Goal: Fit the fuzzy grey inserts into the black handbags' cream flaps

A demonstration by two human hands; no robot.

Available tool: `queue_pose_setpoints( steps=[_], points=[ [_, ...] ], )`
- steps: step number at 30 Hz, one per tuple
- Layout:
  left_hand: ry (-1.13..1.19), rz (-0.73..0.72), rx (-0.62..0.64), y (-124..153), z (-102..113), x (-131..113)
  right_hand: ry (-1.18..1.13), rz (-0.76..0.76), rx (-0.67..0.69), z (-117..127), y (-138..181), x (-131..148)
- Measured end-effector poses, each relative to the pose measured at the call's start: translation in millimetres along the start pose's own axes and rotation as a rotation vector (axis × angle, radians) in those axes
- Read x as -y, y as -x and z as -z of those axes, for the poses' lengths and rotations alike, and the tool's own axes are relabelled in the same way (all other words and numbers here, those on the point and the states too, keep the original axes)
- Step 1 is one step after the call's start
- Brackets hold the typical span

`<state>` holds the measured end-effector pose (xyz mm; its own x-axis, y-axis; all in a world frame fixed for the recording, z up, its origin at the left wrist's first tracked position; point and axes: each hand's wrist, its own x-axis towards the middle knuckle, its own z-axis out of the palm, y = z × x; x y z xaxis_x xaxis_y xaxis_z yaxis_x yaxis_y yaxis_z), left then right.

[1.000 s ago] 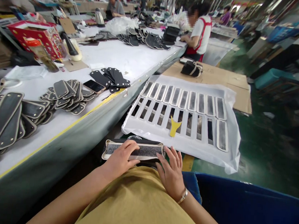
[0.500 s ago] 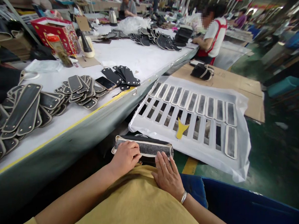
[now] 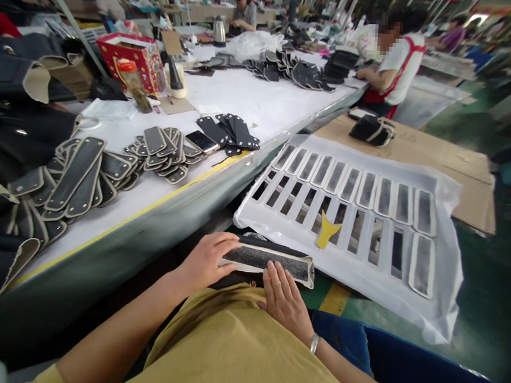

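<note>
A long dark grey panel with cream edging (image 3: 291,266), joined to black material behind it, lies crosswise in front of my yellow shirt. My left hand (image 3: 209,259) clasps its left end, fingers over the top and thumb at the near edge. With fingers stretched out flat, my right hand (image 3: 286,301) rests on the panel's near edge, right of the middle. Just beyond it, a white sheet-covered slotted board (image 3: 277,184) carries a row of dark strips with white borders (image 3: 385,196), one more strip (image 3: 422,264) and a yellow forked piece (image 3: 328,231).
Left, a long white table (image 3: 180,201) holds piled dark straps (image 3: 77,173), a phone (image 3: 203,142), a bottle (image 3: 134,84) and a red box (image 3: 131,60). A blue bin (image 3: 422,366) stands at my right. Cardboard (image 3: 450,158) lies behind the board; a co-worker (image 3: 395,73) sits beyond.
My left hand has slid from the panel's middle to its left end. My right hand stays flat on it. The view has turned slightly left.
</note>
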<state>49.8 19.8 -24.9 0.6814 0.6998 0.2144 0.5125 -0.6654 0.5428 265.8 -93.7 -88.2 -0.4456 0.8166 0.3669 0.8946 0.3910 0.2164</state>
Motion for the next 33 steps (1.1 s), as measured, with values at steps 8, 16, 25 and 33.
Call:
queue_pose_setpoints(
  steps=[8,16,25,33],
  points=[
    [0.018,0.03,-0.043,27,9,29,-0.033,-0.005,-0.011,-2,-3,3],
    [-0.012,0.072,-0.056,24,0,23,-0.039,0.085,-0.026,-8,-18,10],
    [-0.018,0.144,-0.132,25,-9,16,-0.09,0.122,-0.012,-14,-50,29],
    [0.149,0.211,-0.201,45,-7,31,-0.147,0.116,0.012,-15,-72,43]
  ],
)
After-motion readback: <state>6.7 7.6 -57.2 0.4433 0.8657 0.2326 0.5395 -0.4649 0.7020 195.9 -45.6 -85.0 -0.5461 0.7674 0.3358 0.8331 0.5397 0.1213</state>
